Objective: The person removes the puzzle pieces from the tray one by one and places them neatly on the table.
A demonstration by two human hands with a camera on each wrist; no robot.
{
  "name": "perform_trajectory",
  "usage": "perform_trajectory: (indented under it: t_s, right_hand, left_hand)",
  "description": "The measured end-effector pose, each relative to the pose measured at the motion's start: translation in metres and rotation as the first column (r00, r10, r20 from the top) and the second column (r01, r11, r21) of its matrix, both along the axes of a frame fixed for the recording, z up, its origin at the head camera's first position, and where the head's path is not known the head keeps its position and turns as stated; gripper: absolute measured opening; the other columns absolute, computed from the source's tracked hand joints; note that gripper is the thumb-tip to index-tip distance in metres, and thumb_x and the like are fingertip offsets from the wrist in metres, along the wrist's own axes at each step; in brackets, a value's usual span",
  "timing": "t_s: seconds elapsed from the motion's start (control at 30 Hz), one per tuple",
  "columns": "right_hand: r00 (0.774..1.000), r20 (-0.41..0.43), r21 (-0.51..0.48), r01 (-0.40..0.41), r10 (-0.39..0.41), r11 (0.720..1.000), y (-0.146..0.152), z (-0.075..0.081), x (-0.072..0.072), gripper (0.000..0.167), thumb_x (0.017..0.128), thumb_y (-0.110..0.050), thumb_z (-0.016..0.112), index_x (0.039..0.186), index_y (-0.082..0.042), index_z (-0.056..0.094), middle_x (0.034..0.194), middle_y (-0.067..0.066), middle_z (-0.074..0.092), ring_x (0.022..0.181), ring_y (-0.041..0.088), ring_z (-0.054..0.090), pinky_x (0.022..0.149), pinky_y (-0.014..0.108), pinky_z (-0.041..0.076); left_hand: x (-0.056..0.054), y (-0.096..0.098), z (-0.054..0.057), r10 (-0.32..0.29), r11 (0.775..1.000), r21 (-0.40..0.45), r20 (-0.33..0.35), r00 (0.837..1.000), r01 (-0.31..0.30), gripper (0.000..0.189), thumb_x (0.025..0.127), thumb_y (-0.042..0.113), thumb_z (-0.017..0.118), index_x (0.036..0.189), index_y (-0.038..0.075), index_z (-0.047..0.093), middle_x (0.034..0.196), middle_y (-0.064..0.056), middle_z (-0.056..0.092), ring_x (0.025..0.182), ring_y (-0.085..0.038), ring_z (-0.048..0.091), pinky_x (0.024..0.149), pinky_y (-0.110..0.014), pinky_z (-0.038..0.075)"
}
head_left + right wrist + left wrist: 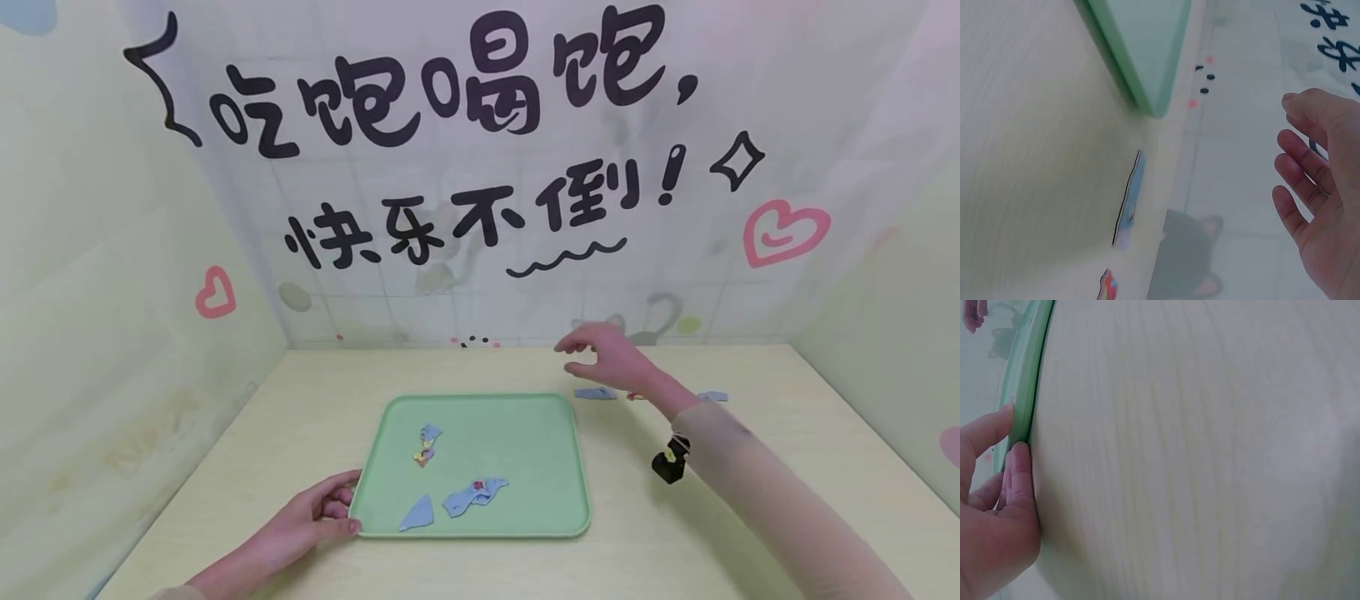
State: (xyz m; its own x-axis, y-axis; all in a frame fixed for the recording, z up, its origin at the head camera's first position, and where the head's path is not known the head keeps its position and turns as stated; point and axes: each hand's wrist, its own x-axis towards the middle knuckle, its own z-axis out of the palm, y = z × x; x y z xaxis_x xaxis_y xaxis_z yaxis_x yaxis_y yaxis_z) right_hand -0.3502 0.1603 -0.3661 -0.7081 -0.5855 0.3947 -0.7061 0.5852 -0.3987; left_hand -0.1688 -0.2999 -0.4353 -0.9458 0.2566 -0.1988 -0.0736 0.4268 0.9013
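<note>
A pale green rectangular tray [517, 450] lies on the table. My left hand [307, 512] grips its near left corner, the thumb over the rim and the fingers against the outer side, as the left wrist view shows the tray rim [1029, 381]. On the tray are several flat, irregular pieces: a patterned piece [427, 446], a plain blue piece [417, 513] and a blue cluster with a red spot [468, 498]. My right hand [611, 358] is raised beyond the tray's far right corner, fingers loosely bent, holding nothing. Below it lies a blue piece [595, 393].
Farther right along the table's back are a red-marked piece [634, 397] and another blue piece [714, 397]. Printed wall sheets [450, 300] surround the wooden table [247, 450] at the back and sides. A black device [670, 462] sits at my right wrist.
</note>
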Motion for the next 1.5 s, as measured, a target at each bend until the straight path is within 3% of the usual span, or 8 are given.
perform_trajectory:
  t_s: [0.17, 0.3, 0.67, 1.03, 1.5]
  right_hand:
    - [0.998, 0.003, 0.012, -0.062, 0.062, 0.998, -0.030, 0.007, 0.016, 0.030, 0.087, -0.015, 0.072, 0.116, -0.008, 0.070, 0.109, 0.003, 0.071, 0.098, 0.020, 0.064, 0.088, 0.037, 0.053]
    - [0.993, 0.079, 0.026, -0.088, 0.086, 0.996, -0.051, 0.010, 0.028, 0.032, 0.088, -0.019, 0.072, 0.119, -0.012, 0.069, 0.112, 0.001, 0.070, 0.102, 0.017, 0.062, 0.091, 0.035, 0.052]
    - [0.960, 0.195, 0.098, -0.224, 0.202, 0.970, -0.093, -0.001, 0.053, 0.035, 0.088, -0.023, 0.073, 0.123, -0.018, 0.068, 0.116, -0.003, 0.067, 0.110, 0.021, 0.061, 0.096, 0.038, 0.049]
    - [0.930, 0.216, 0.135, -0.329, 0.296, 0.935, -0.110, -0.011, 0.066, 0.037, 0.089, -0.023, 0.071, 0.125, -0.015, 0.066, 0.119, 0.003, 0.067, 0.111, 0.022, 0.060, 0.099, 0.037, 0.048]
    - [0.912, 0.228, 0.241, -0.392, 0.341, 0.888, -0.120, -0.023, 0.079, 0.040, 0.088, -0.027, 0.073, 0.126, -0.019, 0.066, 0.116, -0.002, 0.067, 0.110, 0.014, 0.057, 0.097, 0.023, 0.044]
  left_hand:
    - [0.000, -0.001, 0.000, -0.011, 1.000, 0.009, 0.005, 1.000, 0.011, 0.085, 0.086, 0.012, 0.074, 0.150, -0.013, 0.023, 0.116, -0.014, 0.048, 0.089, -0.004, 0.052, 0.078, -0.017, 0.048]
    - [-0.001, -0.001, 0.000, -0.017, 1.000, 0.023, 0.004, 1.000, 0.016, 0.085, 0.086, 0.012, 0.073, 0.151, -0.012, 0.022, 0.117, -0.013, 0.047, 0.090, -0.004, 0.052, 0.078, -0.017, 0.048]
    - [0.000, -0.002, -0.001, -0.014, 0.999, 0.037, -0.002, 1.000, 0.014, 0.085, 0.086, 0.013, 0.074, 0.150, -0.012, 0.023, 0.118, -0.015, 0.047, 0.090, -0.003, 0.053, 0.079, -0.016, 0.048]
    - [0.000, -0.002, -0.001, -0.011, 0.999, 0.035, -0.007, 1.000, 0.011, 0.085, 0.086, 0.012, 0.074, 0.150, -0.012, 0.024, 0.118, -0.017, 0.047, 0.090, -0.004, 0.053, 0.079, -0.016, 0.049]
    - [0.001, -0.001, 0.000, -0.009, 0.999, 0.031, -0.005, 1.000, 0.009, 0.085, 0.086, 0.013, 0.074, 0.151, -0.011, 0.024, 0.119, -0.017, 0.046, 0.091, -0.004, 0.053, 0.079, -0.017, 0.048]
